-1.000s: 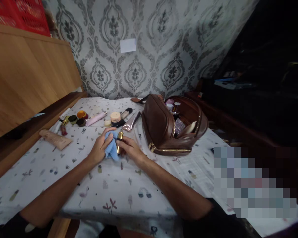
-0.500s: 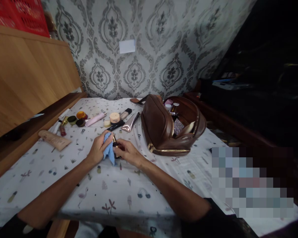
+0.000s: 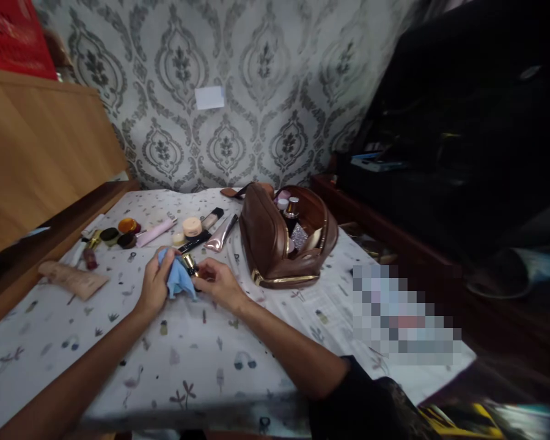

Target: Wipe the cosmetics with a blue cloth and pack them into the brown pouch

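My left hand is closed on a light blue cloth, which hangs down from the fingers. Between the two hands is a small dark bottle with a gold cap; the cloth lies against its left side. The fingers of my right hand pinch the bottle's lower right side and partly hide it. Just beyond the hands lie a black tube, a shiny pink squeeze tube and a cream-coloured jar. To the right stands an unzipped brown bag with cosmetics inside, among them a silver-capped bottle.
On the patterned tablecloth, a beige tube, a pink tube and several small jars lie at the left. A wooden cabinet borders the left side. Patterned wallpaper rises behind; a blurred-out patch covers the right edge.
My view has swung to the right, so everything sits further left. The bottle is now tilted, with its gold cap leaning left; both hands keep their holds.
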A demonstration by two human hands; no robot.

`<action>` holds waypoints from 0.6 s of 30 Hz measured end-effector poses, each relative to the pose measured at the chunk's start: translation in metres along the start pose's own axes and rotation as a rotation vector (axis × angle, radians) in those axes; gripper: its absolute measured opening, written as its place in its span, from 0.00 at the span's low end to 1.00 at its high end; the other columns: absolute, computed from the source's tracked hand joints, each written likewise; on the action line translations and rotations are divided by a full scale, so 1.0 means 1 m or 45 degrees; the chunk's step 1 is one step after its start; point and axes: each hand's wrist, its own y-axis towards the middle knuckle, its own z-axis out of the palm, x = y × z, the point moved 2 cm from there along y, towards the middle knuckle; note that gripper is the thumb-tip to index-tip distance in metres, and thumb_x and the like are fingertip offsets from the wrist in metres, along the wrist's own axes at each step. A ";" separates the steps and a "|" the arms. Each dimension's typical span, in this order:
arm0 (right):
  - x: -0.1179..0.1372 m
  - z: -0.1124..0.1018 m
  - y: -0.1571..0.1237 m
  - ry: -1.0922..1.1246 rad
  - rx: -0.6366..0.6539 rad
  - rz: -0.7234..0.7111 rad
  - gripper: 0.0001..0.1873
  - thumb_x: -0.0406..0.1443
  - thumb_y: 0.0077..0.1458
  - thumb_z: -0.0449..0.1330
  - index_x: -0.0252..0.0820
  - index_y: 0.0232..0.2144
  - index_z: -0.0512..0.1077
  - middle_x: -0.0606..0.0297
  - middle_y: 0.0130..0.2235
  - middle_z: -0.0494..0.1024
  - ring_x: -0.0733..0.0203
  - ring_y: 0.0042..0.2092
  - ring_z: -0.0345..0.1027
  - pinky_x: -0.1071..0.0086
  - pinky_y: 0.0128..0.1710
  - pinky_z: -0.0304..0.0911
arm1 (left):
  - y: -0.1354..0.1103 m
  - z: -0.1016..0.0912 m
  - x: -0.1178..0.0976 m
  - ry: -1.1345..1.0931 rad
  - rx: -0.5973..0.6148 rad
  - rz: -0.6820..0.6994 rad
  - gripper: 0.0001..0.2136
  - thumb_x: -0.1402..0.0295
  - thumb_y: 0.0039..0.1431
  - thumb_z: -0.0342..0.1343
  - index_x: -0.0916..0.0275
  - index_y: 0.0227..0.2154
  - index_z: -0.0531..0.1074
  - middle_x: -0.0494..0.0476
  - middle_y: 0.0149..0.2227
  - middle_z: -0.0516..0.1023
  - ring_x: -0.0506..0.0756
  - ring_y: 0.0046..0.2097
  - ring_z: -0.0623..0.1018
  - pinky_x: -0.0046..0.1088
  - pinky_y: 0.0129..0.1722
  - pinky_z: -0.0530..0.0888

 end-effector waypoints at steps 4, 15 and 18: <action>0.030 -0.002 -0.015 0.181 -0.148 -0.083 0.27 0.52 0.38 0.74 0.43 0.31 0.68 0.73 0.27 0.70 0.66 0.30 0.65 0.70 0.33 0.64 | 0.002 0.009 -0.017 0.150 0.056 0.043 0.20 0.48 0.61 0.54 0.61 0.41 0.73 0.52 0.32 0.76 0.53 0.32 0.74 0.26 0.32 0.71; 0.168 -0.108 -0.096 -0.453 -0.519 -0.297 0.17 0.49 0.58 0.65 0.47 0.43 0.70 0.65 0.37 0.79 0.60 0.37 0.75 0.66 0.36 0.73 | -0.041 0.103 -0.081 0.730 0.925 1.130 0.32 0.73 0.65 0.46 0.58 0.70 0.45 0.61 0.51 0.81 0.57 0.48 0.82 0.31 0.36 0.80; 0.191 -0.142 -0.093 -0.948 -0.583 -0.330 0.16 0.48 0.58 0.65 0.45 0.43 0.74 0.64 0.36 0.78 0.59 0.36 0.74 0.65 0.36 0.71 | -0.042 0.133 -0.077 0.759 0.937 1.162 0.37 0.74 0.64 0.47 0.64 0.71 0.34 0.63 0.46 0.83 0.58 0.41 0.84 0.33 0.29 0.79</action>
